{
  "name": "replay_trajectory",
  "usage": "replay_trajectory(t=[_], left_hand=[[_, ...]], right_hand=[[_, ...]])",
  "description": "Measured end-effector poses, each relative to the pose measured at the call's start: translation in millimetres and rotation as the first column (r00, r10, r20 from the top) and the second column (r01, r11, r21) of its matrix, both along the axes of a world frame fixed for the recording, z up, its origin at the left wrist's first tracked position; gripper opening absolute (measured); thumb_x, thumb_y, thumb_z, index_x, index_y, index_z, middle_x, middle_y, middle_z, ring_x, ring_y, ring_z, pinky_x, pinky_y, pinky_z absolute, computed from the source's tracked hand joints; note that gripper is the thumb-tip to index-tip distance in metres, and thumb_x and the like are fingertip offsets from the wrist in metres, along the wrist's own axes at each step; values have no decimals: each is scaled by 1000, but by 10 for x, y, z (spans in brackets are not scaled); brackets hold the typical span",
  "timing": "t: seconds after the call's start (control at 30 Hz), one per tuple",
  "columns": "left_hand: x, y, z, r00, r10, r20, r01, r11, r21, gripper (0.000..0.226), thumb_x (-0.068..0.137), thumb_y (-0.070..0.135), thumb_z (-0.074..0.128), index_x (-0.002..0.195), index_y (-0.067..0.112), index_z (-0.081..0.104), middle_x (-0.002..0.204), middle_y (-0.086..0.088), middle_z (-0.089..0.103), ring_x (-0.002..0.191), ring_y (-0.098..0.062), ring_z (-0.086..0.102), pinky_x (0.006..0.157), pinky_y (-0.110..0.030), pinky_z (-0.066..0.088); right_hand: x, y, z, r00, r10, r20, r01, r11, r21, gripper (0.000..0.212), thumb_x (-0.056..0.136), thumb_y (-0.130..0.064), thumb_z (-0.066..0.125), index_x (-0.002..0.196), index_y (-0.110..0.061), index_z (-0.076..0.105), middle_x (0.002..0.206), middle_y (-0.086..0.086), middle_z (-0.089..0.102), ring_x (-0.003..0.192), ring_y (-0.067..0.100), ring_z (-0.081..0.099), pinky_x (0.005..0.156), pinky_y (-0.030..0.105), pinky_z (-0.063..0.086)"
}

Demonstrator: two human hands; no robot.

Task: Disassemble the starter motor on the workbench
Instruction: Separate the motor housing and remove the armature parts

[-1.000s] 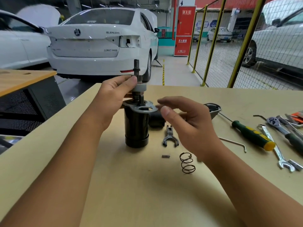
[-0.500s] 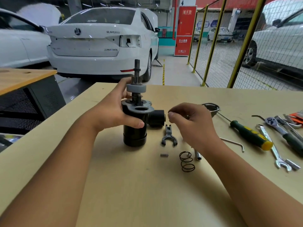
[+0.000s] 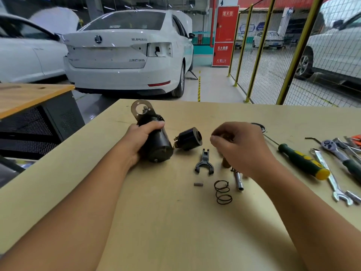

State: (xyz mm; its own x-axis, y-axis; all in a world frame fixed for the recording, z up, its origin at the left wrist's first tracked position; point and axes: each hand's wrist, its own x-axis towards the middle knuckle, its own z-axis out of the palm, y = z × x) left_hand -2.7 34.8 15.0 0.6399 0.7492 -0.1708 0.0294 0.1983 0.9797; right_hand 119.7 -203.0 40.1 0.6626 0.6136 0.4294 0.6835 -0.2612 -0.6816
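Note:
My left hand [image 3: 140, 141] grips the black starter motor housing [image 3: 158, 145], which lies tilted on the workbench [image 3: 156, 222] with its grey flange plate [image 3: 141, 110] pointing away from me. No shaft sticks out of the flange. To the right, my right hand [image 3: 240, 147] has its fingers curled round a brownish, blurred part that looks like the armature [image 3: 226, 163]; most of it is hidden by the hand. The black solenoid [image 3: 188, 138] lies between the two hands, close to the housing's rear end.
A black shift fork [image 3: 204, 162], a small pin [image 3: 198, 184], a coil spring [image 3: 222, 192] and a metal socket bar [image 3: 239, 180] lie near my right wrist. At the right sit a green-yellow screwdriver [image 3: 302, 161], a spanner [image 3: 330, 178] and a ratchet [image 3: 336, 151].
The housing stood upright with the geared shaft sticking out of it. Now my left hand has tipped it over, the shaft is out, and my right hand has closed on a brownish part.

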Motion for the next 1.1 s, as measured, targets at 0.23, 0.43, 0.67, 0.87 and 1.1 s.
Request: replay_trajectory(t=[0.23,0.43,0.67,0.87,1.1], left_hand=[[73,-15,108,978,37,-207,-21,997,77,90,54,43,91,126,22,42,111,-17,68,81,-39,77,73,-61,62],[-18,-7,177,906,76,-416,41,963,265,84,64,62,73,130,19,45,107,-12,72,83,-32,76,62,-40,61],[-237,10,351,846,120,-520,214,816,537,28,105,44,53,122,23,48,100,-12,66,73,-31,75,51,-39,60],[-376,18,579,731,228,-643,664,-19,748,88,75,3,81,138,54,49,141,7,46,129,-22,44,98,-44,50],[-409,145,325,819,54,-571,573,-141,808,85,65,11,94,136,43,61,169,18,16,144,-28,37,109,-60,43]], right_hand=[[212,-181,110,975,92,204,13,886,-464,20,84,-21,71,81,-40,66,78,-21,57,73,1,55,57,18,38],[260,-267,179,981,84,174,14,867,-498,26,82,-19,78,77,-38,61,81,-11,59,67,9,59,51,25,48],[442,-449,224,1000,19,15,-6,799,-601,17,79,-10,82,81,-22,69,75,4,70,53,14,70,48,26,57],[610,-484,137,988,4,153,98,755,-649,21,74,-16,84,84,-29,70,78,-7,67,62,9,64,52,24,52],[696,-497,82,984,-23,175,132,750,-648,22,72,-19,84,89,-24,71,84,-4,66,74,9,56,64,30,53]])
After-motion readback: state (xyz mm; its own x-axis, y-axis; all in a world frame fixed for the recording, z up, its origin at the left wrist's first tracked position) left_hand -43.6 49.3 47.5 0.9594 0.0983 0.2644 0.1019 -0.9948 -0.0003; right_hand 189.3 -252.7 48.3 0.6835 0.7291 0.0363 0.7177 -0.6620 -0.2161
